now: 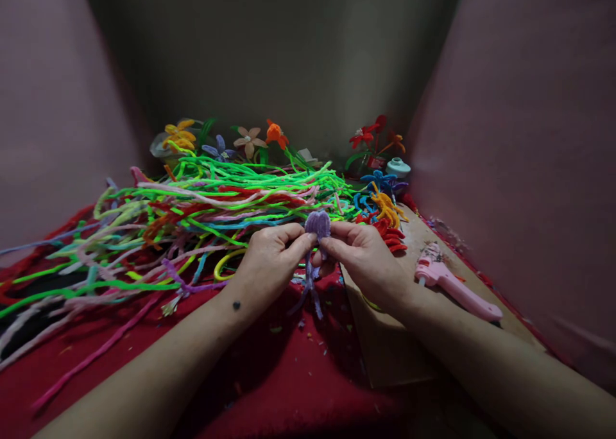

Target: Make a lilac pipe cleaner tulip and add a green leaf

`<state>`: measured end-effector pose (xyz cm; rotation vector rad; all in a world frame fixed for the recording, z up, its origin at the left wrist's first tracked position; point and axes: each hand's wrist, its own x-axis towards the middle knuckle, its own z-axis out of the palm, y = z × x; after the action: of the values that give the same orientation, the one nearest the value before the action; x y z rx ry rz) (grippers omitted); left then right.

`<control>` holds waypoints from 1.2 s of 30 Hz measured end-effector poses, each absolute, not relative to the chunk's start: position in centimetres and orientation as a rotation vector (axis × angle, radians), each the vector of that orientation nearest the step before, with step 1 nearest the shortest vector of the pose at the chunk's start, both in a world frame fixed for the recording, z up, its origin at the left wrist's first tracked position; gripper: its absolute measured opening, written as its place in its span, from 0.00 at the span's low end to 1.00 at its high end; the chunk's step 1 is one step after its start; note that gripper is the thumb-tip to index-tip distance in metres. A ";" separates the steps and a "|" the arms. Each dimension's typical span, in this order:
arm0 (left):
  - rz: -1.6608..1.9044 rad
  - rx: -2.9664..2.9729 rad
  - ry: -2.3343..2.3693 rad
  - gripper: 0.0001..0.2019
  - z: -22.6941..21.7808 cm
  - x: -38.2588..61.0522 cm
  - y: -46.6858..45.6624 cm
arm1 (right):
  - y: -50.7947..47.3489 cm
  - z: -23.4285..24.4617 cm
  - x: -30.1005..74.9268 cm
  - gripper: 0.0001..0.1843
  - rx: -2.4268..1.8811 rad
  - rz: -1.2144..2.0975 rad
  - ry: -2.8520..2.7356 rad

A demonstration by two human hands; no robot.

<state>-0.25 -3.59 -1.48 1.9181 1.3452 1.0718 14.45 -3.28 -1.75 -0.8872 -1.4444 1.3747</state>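
Between my two hands is a purple pipe-cleaner petal [318,224], bent into a rounded shape of looped strands, with loose tails hanging below it. My left hand [275,251] pinches its left side between thumb and forefinger. From the other side, my right hand [359,249] grips the petal's right edge, thumb in front. Some of the fingers behind the petal are partly hidden. Just behind my hands lies a wide heap of pipe cleaners [240,189] in green, pink, red, yellow and other colours.
A pink glue gun [457,288] rests on a cardboard sheet [385,343] at the right. Orange petals [386,208] and red petals [392,235] lie near my right hand. Finished flowers, including a yellow one [179,135], stand along the back wall. Red cloth [269,375] covers the table.
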 end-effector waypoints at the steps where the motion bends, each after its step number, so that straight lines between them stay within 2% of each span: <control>1: 1.063 1.919 1.345 0.15 -1.5 -0.2 -3.6 | -3.3 -1.7 14.4 0.09 -0.893 1.373 -1.443; 6: 1.030 1.906 1.327 0.16 -1.5 -0.2 -3.5 | -3.4 -1.7 14.3 0.11 -0.884 1.380 -1.458; 25: 1.115 1.869 1.343 0.13 -1.8 -0.2 -3.5 | -2.8 -2.3 14.6 0.06 -0.919 1.429 -1.330; 36: 1.051 1.452 1.238 0.08 -1.4 0.1 -3.7 | -2.5 -3.1 14.8 0.04 -0.911 1.453 -1.296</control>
<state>0.13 -3.71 -1.45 1.4519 1.2380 1.0514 14.77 -2.52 -3.08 -0.9113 -1.2958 1.4529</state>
